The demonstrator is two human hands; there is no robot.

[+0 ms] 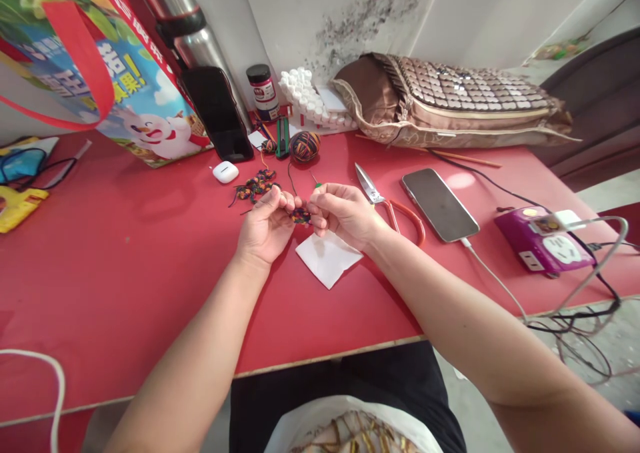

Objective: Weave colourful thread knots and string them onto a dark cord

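1. Red surface (165, 293) ran beneath both bare forearms (205, 346), which reached forward and converged toward the middle.

2. A white paper (329, 263) lay just nearer than the fingers, partly beneath the right hand (345, 214); a sagging wrist might have creased or dragged it.

3. The small multicoloured yarn piece (301, 216) sat between the two hands, above the paper's far edge. A slack pinch or too hard a tug could have let a loop slip or pulled the stitches out of shape.

4. The left hand (264, 228) had its palm turned inward and its thumb raised, its fingers curled onto the piece's left end. The right hand was back-up, its thumb and forefinger drawn together; its fingers seemed closed on the right edge, though their pads were hidden.

5. Scissors (376, 198) lay right of the right hand, blades pointing away; a sideways sweep could have met them.

6. A slim green tool (318, 185) showed just beyond the right fingers; whether held or lying loose could not be told.

7. Farther off, a dark strand (291, 178) ran from the yarn ball (305, 146) toward the hands. A sharp pull might have rolled the ball or snarled the strand.
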